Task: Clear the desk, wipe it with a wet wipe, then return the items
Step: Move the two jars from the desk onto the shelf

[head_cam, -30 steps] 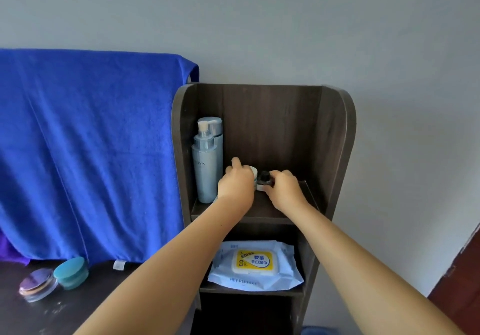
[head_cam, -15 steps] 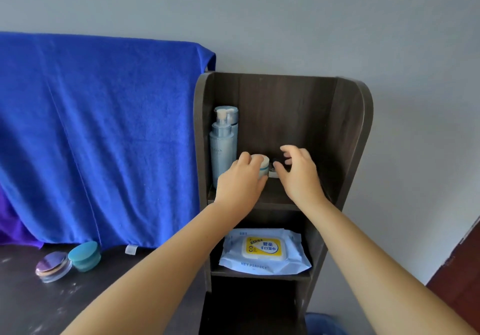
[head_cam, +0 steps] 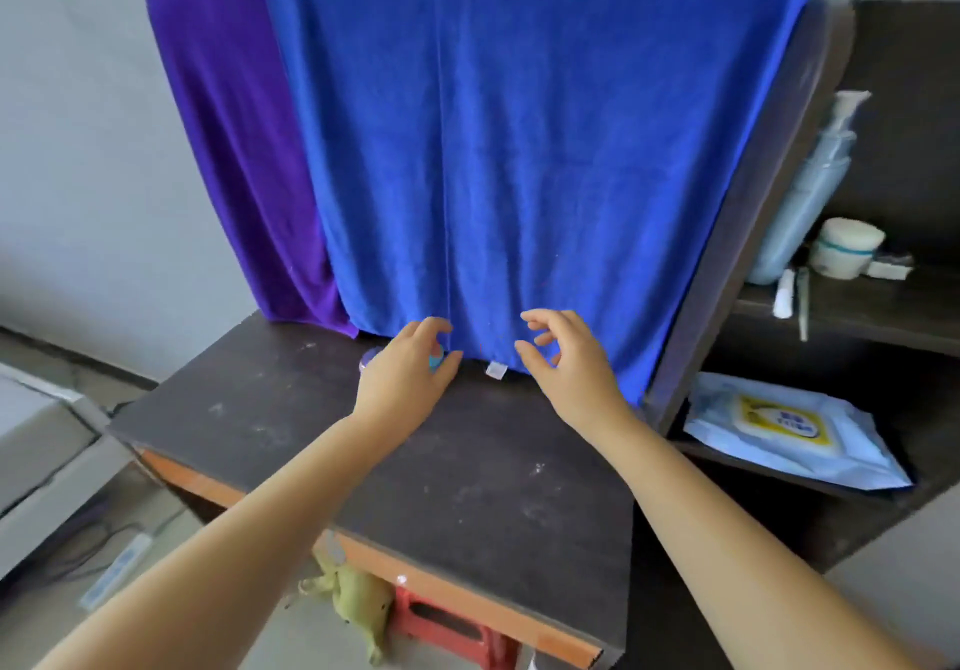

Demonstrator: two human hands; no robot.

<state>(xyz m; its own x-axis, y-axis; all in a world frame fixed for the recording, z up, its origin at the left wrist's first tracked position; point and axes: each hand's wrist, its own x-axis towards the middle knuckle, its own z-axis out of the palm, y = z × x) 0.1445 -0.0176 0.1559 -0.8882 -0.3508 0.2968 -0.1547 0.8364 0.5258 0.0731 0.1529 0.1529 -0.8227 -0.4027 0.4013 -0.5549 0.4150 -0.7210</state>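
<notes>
My left hand [head_cam: 402,376] rests at the back of the dark, dusty desk [head_cam: 467,467], fingers curled around a teal jar [head_cam: 435,359] that it mostly hides. Only the edge of an iridescent purple lid [head_cam: 368,359] peeks out to its left. Just to the right, my right hand [head_cam: 563,360] hovers with its fingers apart and holds nothing. A pack of wet wipes [head_cam: 789,430] lies on the lower shelf of the dark shelf unit [head_cam: 748,233] at the right.
A blue towel [head_cam: 519,150] and a purple cloth [head_cam: 234,150] hang behind the desk. On the upper shelf stand a pump bottle [head_cam: 810,191], a white jar [head_cam: 848,248] and small tubes [head_cam: 784,286]. A red stool [head_cam: 447,628] sits under the desk.
Both hands left the upper shelf, where the white jar and the small black-capped item now stand. The view swung left and down to the desk, and my left hand landed on the teal jar.
</notes>
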